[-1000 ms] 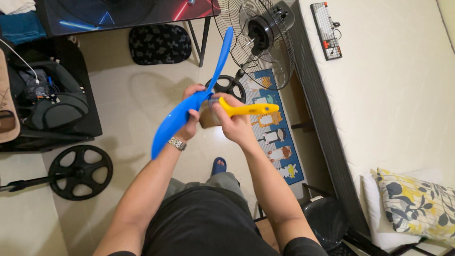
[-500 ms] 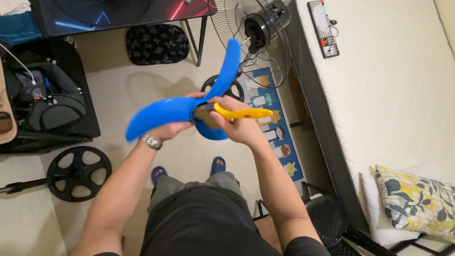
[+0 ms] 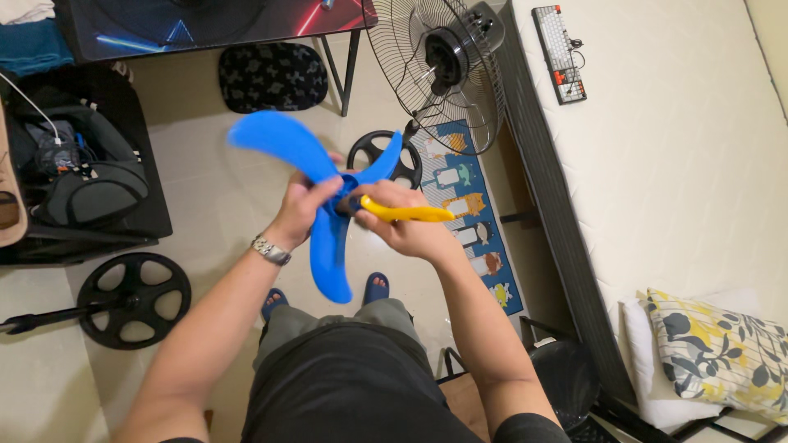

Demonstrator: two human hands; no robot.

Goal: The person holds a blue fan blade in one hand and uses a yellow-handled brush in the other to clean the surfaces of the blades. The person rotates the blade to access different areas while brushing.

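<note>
My left hand (image 3: 302, 207) grips a blue three-bladed fan propeller (image 3: 331, 254) at its hub, in front of my chest. One blade points up left, one points down, and a short one points right. My right hand (image 3: 404, 228) holds a paintbrush by its yellow handle (image 3: 402, 213), and its bristle end is pressed against the hub. A metal watch (image 3: 270, 249) sits on my left wrist.
A standing fan with an open wire cage (image 3: 443, 70) and black base (image 3: 384, 156) stands ahead on the tiled floor. A patterned mat (image 3: 472, 221) lies beside a white mattress (image 3: 673, 156) carrying a keyboard (image 3: 560, 53). A floral pillow (image 3: 714, 353), a black bin (image 3: 566, 381) and another fan base (image 3: 135, 299) are nearby.
My left hand has turned the propeller round its hub, so the blades swung to new angles. The brush stayed at the hub and tilted slightly.
</note>
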